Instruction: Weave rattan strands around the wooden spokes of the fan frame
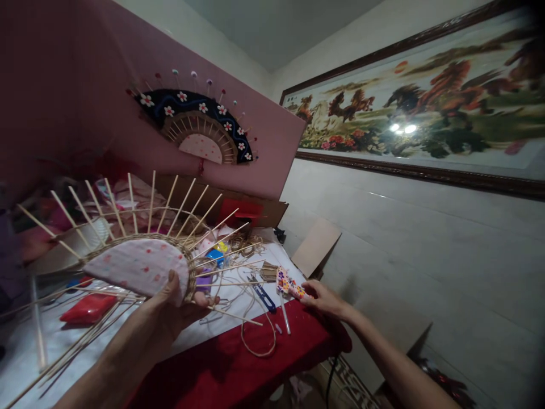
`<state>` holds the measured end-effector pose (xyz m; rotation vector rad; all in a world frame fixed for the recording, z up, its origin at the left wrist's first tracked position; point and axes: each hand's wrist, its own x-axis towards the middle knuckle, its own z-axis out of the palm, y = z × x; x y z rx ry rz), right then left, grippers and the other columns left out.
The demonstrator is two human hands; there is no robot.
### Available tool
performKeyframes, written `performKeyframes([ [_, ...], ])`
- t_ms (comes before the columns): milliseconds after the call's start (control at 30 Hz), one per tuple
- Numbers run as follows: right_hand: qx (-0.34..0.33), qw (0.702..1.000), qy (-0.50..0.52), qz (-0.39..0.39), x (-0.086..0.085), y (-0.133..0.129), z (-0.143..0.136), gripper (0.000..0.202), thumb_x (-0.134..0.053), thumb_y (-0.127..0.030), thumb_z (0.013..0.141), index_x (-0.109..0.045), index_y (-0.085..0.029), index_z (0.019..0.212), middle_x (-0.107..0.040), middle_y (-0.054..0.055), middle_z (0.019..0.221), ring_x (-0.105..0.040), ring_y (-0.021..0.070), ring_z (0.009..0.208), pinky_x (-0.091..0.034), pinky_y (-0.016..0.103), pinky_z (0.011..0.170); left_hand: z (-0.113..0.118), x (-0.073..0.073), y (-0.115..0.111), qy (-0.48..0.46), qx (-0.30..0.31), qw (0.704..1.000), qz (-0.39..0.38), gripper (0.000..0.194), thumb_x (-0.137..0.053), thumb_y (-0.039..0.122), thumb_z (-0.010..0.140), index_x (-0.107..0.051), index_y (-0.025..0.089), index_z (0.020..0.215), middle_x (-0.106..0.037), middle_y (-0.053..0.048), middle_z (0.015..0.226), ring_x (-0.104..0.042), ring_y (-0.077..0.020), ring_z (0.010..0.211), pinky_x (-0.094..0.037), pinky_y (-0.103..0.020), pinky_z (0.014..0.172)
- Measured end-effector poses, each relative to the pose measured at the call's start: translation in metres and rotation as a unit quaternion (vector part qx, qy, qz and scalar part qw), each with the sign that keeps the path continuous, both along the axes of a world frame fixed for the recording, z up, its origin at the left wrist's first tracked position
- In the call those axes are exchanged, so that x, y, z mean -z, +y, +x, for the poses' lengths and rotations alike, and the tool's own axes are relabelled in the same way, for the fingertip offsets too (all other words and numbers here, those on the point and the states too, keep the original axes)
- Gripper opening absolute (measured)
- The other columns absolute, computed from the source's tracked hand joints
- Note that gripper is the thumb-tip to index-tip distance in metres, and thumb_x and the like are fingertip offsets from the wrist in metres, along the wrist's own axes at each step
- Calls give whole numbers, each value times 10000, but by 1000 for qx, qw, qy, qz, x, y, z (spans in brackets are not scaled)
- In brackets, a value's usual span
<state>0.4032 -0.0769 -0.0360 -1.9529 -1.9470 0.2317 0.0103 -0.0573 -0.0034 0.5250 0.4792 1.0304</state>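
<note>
My left hand grips a half-round fan frame by its right end, thumb on the pale dotted cloth and fingers beneath. Thin wooden sticks spread out from its woven rim, and a loop of twine hangs at the right. At the table's right edge, my right hand has its fingers closed on a flower-patterned piece. A blue cutter and a thin clear tube lie just left of that piece.
A red packet and loose reeds lie at the left on the white-covered table. Behind, a decorated black fan hangs on a pink panel. A brown board leans against the right wall.
</note>
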Motion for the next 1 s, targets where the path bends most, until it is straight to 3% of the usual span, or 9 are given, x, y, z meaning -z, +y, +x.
performKeyframes([
  [100, -17, 1000, 5, 18, 8, 5, -10, 361, -550, -403, 771, -619, -160, 1029, -636, 83, 1002, -581, 206, 894, -433, 284, 776, 0, -2, -1, 37, 4, 998, 46, 238, -506, 291, 819, -634, 114, 726, -683, -120, 677, -664, -253, 747, -481, -432, 835],
  [200, -20, 999, 7, 38, 10, 8, -19, 336, -485, -437, 811, -640, -154, 903, -637, 84, 900, -574, 212, 845, -424, 297, 765, 0, -2, -2, 41, -11, 997, 60, 242, -465, 272, 841, -629, 118, 750, -683, -110, 679, -662, -235, 737, -469, -447, 856],
  [533, 12, 991, 74, 110, 14, 0, -19, 281, -535, -422, 763, -591, -168, 869, -604, 66, 883, -563, 218, 842, -432, 316, 759, 0, 1, 0, 23, 3, 998, 50, 242, -528, 319, 806, -634, 117, 725, -678, -121, 682, -660, -274, 806, -462, -446, 867],
  [767, 0, 981, 132, 139, 19, 0, -23, 338, -485, -462, 807, -594, -165, 926, -638, 72, 890, -579, 213, 820, -450, 312, 739, 1, -1, -3, 52, -10, 996, 76, 168, -506, 261, 827, -600, 127, 792, -693, -99, 694, -664, -230, 711, -471, -440, 844],
  [1000, -13, 983, 120, 141, 18, 4, -23, 361, -470, -475, 823, -602, -159, 939, -634, 68, 897, -584, 209, 825, -454, 303, 741, 1, -3, -3, 41, 3, 998, 51, 217, -520, 309, 816, -612, 117, 770, -691, -113, 684, -669, -236, 717, -487, -398, 819],
])
